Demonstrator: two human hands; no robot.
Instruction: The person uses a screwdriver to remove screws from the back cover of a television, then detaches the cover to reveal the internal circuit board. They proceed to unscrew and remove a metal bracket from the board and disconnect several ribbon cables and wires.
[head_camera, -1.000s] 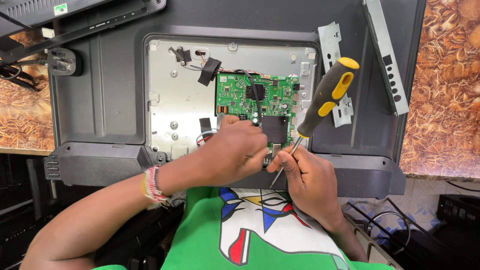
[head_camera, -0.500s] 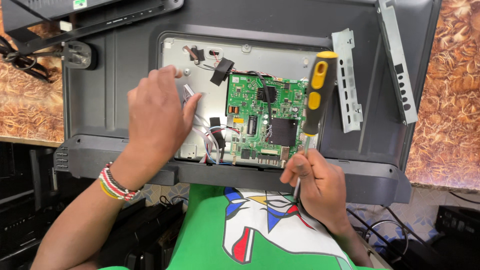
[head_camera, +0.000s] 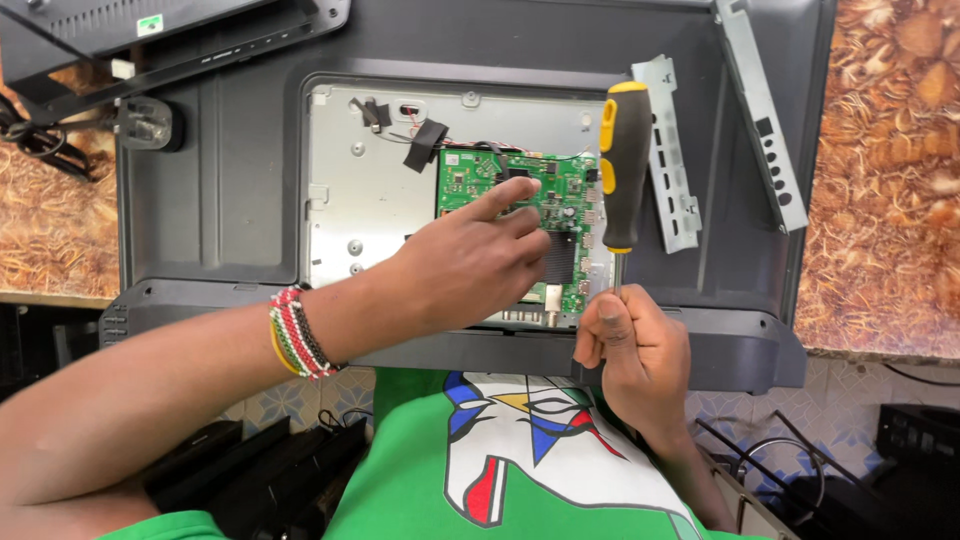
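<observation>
- Resting on the green rectangular circuit board (head_camera: 560, 200), the left hand (head_camera: 470, 265) is pointing its index finger toward 1 o'clock, other fingers loosely curled, holding nothing.
- Gripping the thin metal shaft, the right hand (head_camera: 630, 345) is keeping the yellow-black plastic-handled screwdriver (head_camera: 624, 165) upright, handle at 12 o'clock, probably to free the board.

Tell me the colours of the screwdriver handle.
The screwdriver handle is black with yellow parts, held upright by the right hand; the head view shows it best.

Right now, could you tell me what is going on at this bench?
A person is bent over a dark flat-screen set lying face down with its back panel opened. The left hand rests on the green circuit board, forefinger stretched across it. The right hand grips a yellow-and-black screwdriver by its shaft, handle pointing away. Two loose metal brackets lie beside it.
</observation>
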